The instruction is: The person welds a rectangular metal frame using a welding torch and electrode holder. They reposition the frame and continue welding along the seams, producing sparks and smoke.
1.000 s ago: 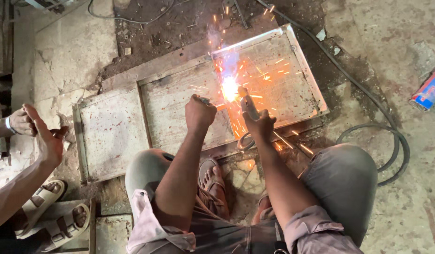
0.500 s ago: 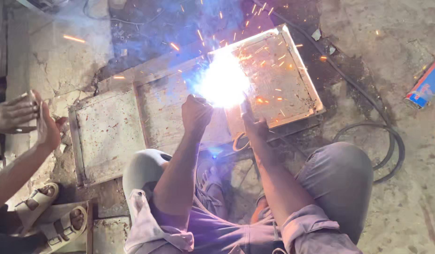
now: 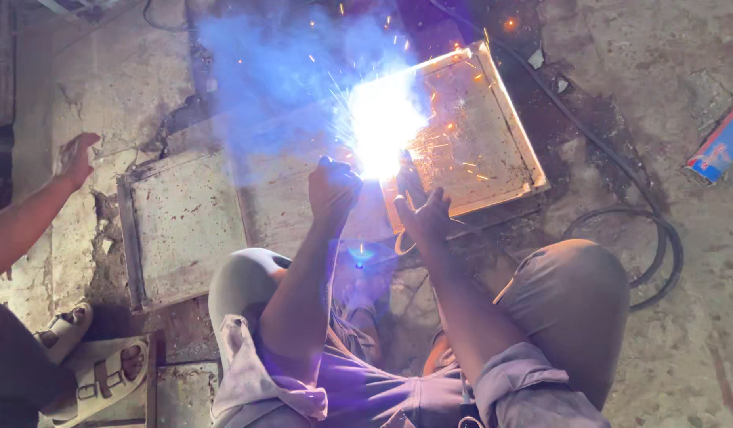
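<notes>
Two hands are right up against a welding arc (image 3: pixel 380 123) so bright it blows out the middle of the shot, so bear with me on details. Left hand (image 3: pixel 332 190) is curled into a fist just left of the flash; it looks closed around something thin, but the glare eats whatever it is, so I can't tell what's in it. Right hand (image 3: pixel 420 208) sits just right of the arc with fingers spread and pointing up toward the flash, palm looking flat on the work, though I can't say whether it's actually pressing down. The work itself is a framed metal panel (image 3: pixel 469 150) lying flat on the concrete floor (image 3: pixel 683 333), just in front of the person's squatting knees, with the arc on its left edge where it meets a second, longer metal panel (image 3: pixel 180 226). My read: this is stiff, fairly heavy sheet-and-frame steel, won't flex, edges probably sharp, and hot near the seam, so you'd want to grab it by the far frame rim, well away from the sparks. A black welding cable (image 3: pixel 656 246) loops on the floor to the right. Another person's hand (image 3: pixel 75 158) is raised and open at the far left, their sandalled feet (image 3: pixel 89 357) below.
</notes>
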A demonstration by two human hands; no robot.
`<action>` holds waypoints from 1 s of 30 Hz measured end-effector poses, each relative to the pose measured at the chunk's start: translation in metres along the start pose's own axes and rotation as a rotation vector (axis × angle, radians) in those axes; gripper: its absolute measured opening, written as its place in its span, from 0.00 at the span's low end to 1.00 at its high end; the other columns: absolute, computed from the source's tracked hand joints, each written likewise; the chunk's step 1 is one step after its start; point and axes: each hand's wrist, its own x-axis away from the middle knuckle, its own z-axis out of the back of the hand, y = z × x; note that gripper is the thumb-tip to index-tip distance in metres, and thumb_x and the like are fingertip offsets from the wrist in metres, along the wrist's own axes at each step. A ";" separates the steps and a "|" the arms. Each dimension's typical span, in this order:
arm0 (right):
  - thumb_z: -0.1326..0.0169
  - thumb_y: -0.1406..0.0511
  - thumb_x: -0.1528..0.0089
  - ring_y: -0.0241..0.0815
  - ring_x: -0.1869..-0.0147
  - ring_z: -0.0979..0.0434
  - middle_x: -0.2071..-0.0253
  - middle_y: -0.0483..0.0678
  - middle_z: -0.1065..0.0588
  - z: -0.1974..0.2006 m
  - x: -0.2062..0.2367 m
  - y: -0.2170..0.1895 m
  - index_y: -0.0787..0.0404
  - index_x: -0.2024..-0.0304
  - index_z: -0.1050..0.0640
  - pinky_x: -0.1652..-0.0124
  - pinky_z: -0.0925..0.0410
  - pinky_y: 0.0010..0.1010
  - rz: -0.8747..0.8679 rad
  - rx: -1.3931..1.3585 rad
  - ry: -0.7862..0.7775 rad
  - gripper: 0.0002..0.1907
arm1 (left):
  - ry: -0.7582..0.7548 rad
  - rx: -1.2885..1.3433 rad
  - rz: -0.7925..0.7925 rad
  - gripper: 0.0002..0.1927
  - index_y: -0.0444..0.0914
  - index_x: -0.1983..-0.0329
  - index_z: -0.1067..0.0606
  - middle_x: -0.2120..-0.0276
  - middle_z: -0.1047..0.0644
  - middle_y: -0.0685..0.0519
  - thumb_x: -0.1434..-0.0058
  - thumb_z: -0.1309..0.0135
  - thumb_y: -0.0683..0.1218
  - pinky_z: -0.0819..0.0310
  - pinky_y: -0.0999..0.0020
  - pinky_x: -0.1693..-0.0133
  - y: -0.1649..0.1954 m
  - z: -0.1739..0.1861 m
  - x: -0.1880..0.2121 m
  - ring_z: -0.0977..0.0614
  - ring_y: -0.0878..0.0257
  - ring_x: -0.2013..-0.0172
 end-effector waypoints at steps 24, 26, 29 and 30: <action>0.33 0.44 0.54 0.62 0.48 0.24 0.51 0.61 0.28 0.007 -0.006 -0.006 0.65 0.51 0.30 0.51 0.30 0.51 -0.297 -0.112 -0.140 0.42 | -0.101 -0.262 -0.019 0.06 0.40 0.78 0.25 0.75 0.26 0.41 0.51 0.41 0.46 0.27 0.50 0.69 0.003 0.003 0.000 0.23 0.45 0.74; 0.32 0.43 0.54 0.64 0.48 0.25 0.52 0.63 0.28 0.007 -0.007 -0.006 0.67 0.49 0.31 0.51 0.30 0.52 -0.216 -0.085 -0.113 0.45 | -0.082 -0.201 -0.133 0.08 0.39 0.81 0.27 0.79 0.25 0.45 0.51 0.43 0.45 0.28 0.48 0.69 0.005 0.005 -0.004 0.23 0.44 0.73; 0.34 0.45 0.54 0.62 0.47 0.24 0.50 0.61 0.28 0.007 -0.009 -0.005 0.64 0.51 0.28 0.50 0.29 0.51 -0.279 -0.117 -0.118 0.40 | -0.040 -0.126 0.351 0.12 0.36 0.71 0.32 0.77 0.26 0.43 0.51 0.44 0.47 0.25 0.51 0.69 0.007 0.004 -0.006 0.21 0.44 0.72; 0.34 0.45 0.54 0.62 0.47 0.24 0.50 0.61 0.28 0.007 -0.008 -0.006 0.64 0.50 0.28 0.50 0.29 0.51 -0.269 -0.116 -0.123 0.40 | -0.078 -0.182 0.164 0.10 0.38 0.75 0.31 0.78 0.26 0.45 0.51 0.44 0.47 0.26 0.50 0.68 0.006 0.005 -0.005 0.21 0.44 0.72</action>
